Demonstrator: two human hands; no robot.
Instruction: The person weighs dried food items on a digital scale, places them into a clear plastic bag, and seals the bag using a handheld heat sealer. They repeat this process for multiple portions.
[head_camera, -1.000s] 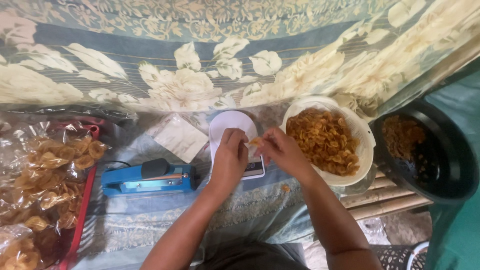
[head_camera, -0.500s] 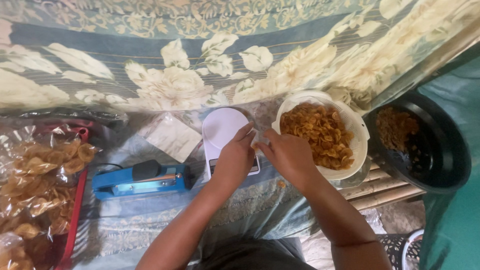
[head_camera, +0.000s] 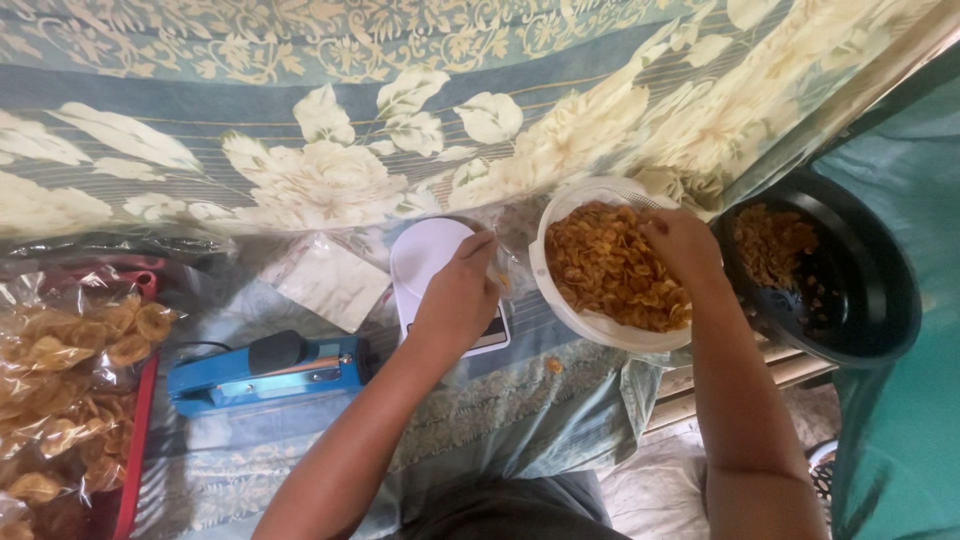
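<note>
Left hand: the left hand (head_camera: 458, 295) lay over a small white scale (head_camera: 430, 262), fingers curled round the mouth of a clear bag (head_camera: 510, 250) and pinching it; one chip showed by the fingertips.
Right hand: the right hand (head_camera: 682, 245) reached into the white bowl (head_camera: 560, 215), fingers bent down among the chips (head_camera: 605, 270); whether it had closed on any, I cannot tell.
Bowl: it sat just right of the scale, heaped with golden-brown chips.
Black tub: a black tub (head_camera: 870, 300) stood further right, with a thinner layer of darker chips.
Sealer: a blue heat sealer (head_camera: 265, 372) lay left of the scale, near a flat clear packet (head_camera: 325, 280).
Packed bags: filled bags of chips (head_camera: 60, 380) were piled at the far left in a red tray (head_camera: 135, 440).
Surface: all rested on a floral cloth (head_camera: 300, 170); a stray chip (head_camera: 553, 366) lay on it below the bowl.
Doing it well: in my judgement, the bag mouth should be held wide and upright over the scale, and chips carried across in small, loose handfuls to avoid spills and breakage.
</note>
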